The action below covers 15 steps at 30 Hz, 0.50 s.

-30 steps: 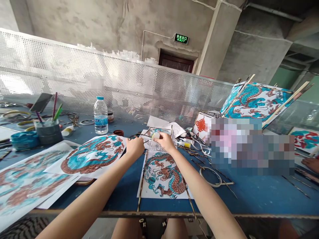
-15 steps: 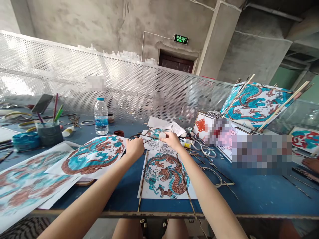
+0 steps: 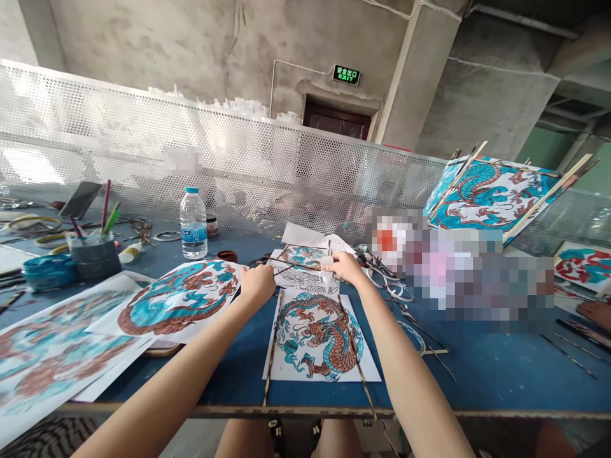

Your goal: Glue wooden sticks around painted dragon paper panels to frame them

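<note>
My left hand is closed, its fingers pinched on a thin dark stick whose end sticks out to the right. In my right hand is a small white bottle, tilted with its narrow end down over a sheet of line drawing. Behind that sheet lies a small painted picture edged with dark strips. Nearest me, a dragon painting in brown and turquoise lies flat, with a long thin strip along its left side and another strip along its right.
More dragon paintings overlap at the left. Behind them stand a water bottle, a cup of brushes and a turquoise paint jar. Rings of tape and loose strips lie at the right. A framed painting leans up behind.
My right hand has moved a little to the right with the small white bottle. The left hand has stayed in place with the stick.
</note>
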{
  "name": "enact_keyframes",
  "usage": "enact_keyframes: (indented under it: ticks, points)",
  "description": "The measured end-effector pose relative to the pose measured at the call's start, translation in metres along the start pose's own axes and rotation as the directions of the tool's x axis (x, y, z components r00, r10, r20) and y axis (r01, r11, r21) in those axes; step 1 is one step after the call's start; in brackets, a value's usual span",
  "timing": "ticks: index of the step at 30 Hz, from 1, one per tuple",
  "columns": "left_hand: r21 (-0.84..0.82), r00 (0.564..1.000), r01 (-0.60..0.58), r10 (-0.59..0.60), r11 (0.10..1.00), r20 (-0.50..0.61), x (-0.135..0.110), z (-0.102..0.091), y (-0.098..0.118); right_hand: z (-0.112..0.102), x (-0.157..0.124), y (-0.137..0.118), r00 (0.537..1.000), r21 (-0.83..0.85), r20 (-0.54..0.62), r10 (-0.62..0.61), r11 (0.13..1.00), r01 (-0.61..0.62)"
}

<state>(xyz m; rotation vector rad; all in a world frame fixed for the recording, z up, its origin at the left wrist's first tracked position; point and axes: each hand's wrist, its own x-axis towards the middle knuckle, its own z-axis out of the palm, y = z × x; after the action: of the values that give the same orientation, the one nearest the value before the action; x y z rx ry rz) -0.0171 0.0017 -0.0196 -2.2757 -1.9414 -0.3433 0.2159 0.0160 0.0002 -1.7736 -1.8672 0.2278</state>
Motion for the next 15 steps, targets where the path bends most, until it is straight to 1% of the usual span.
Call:
enact_keyframes:
  ticks: [3, 6, 15]
  points:
    - [-0.003, 1.000, 0.000, 0.000, 1.000, 0.008, -0.0006, -0.0008, 0.0003, -0.0043, -0.0007, 0.0047, 0.999, -0.086, 0.025, 0.033, 0.996, -0.030]
    - [-0.011, 1.000, 0.005, -0.005, 1.000, 0.019, -0.0008, -0.0017, 0.0006, -0.0054, -0.0014, 0.0079, 0.998, -0.158, 0.023, 0.060, 0.986, -0.056]
    - [-0.006, 0.999, 0.007, -0.007, 1.000, 0.040, -0.0003, -0.0023, 0.0009, -0.0049, -0.0002, 0.0113, 0.997, -0.221, 0.029, 0.065, 0.974, -0.057]
